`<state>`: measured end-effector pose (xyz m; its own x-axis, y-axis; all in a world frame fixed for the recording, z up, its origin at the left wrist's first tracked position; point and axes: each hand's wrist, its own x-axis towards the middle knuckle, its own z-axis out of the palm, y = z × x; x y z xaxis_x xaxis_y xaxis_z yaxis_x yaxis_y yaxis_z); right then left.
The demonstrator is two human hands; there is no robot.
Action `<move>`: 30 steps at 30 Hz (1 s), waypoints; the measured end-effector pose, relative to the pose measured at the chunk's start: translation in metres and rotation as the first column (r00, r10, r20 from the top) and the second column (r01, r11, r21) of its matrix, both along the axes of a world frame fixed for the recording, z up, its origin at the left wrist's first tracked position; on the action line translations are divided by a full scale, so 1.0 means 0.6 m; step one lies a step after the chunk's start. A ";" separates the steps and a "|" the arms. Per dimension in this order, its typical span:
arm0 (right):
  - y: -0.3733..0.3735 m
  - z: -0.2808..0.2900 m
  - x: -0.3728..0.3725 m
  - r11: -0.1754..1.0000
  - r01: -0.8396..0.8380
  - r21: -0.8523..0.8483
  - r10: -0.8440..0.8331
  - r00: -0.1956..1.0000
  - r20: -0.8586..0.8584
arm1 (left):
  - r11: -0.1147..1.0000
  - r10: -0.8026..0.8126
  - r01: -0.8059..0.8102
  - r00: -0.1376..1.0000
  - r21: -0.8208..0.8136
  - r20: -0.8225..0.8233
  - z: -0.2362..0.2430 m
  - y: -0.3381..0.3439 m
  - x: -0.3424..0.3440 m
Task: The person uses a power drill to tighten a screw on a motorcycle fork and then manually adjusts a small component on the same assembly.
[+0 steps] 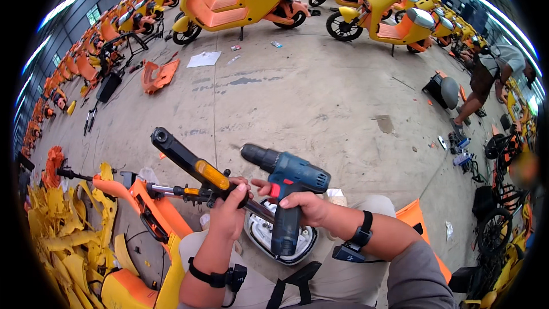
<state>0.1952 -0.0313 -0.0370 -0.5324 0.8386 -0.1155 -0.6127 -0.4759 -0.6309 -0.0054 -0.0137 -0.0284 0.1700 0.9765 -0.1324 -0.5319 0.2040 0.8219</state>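
Note:
My left hand (230, 210) is closed around a scooter fork (182, 155), near its clamp end. One black leg with an orange reflector (211, 175) points up and away to the left. A second leg with a silver tube (163, 188) lies lower, beside it. My right hand (306, 206) grips the handle of a blue and black cordless drill (300, 173), its chuck turned to the left above the fork. Beneath both hands, between my legs, sits an oval white part with a black rim (303, 247), partly covered by the drill and the fork's metal tube.
Broken yellow panels (63, 246) are heaped at the left, by an orange and yellow scooter body (166, 217). Yellow scooters (246, 8) stand ahead. An orange panel (159, 77) lies on the floor. At the right, a person (497, 66) bends near bare scooter frames (497, 217).

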 end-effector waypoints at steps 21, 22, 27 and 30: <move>-0.064 0.032 0.017 0.959 -0.251 0.134 0.190 0.915 0.355 | 0.797 -0.604 0.604 0.796 0.022 0.030 0.016 0.033 -0.050; -0.072 0.022 0.035 0.973 -0.203 0.109 0.157 0.931 0.331 | 0.754 -0.657 0.657 0.754 0.009 -0.016 0.012 0.038 -0.042; -0.082 0.022 0.028 0.985 -0.174 0.013 0.150 0.882 0.446 | 0.643 -0.765 0.762 0.640 -0.077 -0.063 0.015 0.035 -0.141; -0.083 -0.002 0.036 0.978 -0.182 -0.101 0.207 0.825 0.526 | 0.705 -0.630 0.707 0.657 0.049 -0.414 0.048 0.014 -0.137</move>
